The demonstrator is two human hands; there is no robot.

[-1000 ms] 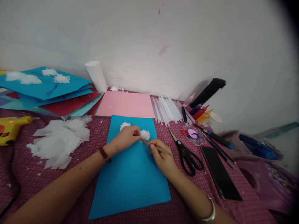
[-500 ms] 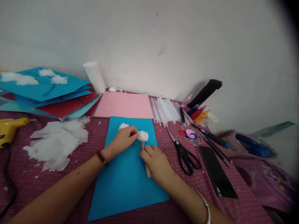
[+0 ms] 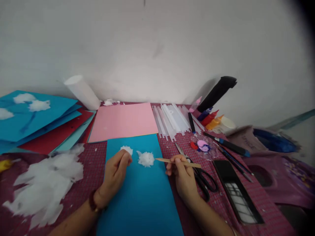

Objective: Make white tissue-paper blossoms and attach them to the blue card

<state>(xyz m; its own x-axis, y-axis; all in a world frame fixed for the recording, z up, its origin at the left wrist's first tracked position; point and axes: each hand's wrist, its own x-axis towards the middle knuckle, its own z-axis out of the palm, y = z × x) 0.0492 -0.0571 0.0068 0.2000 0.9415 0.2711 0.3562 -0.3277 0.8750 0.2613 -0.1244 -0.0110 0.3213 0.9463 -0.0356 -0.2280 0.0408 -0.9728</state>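
Note:
A blue sheet of paper lies in front of me with two white fluffy paper tufts on it. My right hand pinches a pointed wooden stick, its tip close to the right tuft. Over the sheet's left side, my left hand is closed, fingers curled together; whatever may be in them is hidden. It partly covers the left tuft. Black-handled scissors lie partly behind my right hand.
Left are a heap of white tissue pieces, a yellow tool's tip and stacked coloured sheets. Behind are pink paper, a white roll and translucent sticks. Right are a paint palette, brushes and a phone.
My right hand has drawn back to the right with the stick, now nearly level. My left hand has moved away from the right tuft, toward me and left. The view has shifted.

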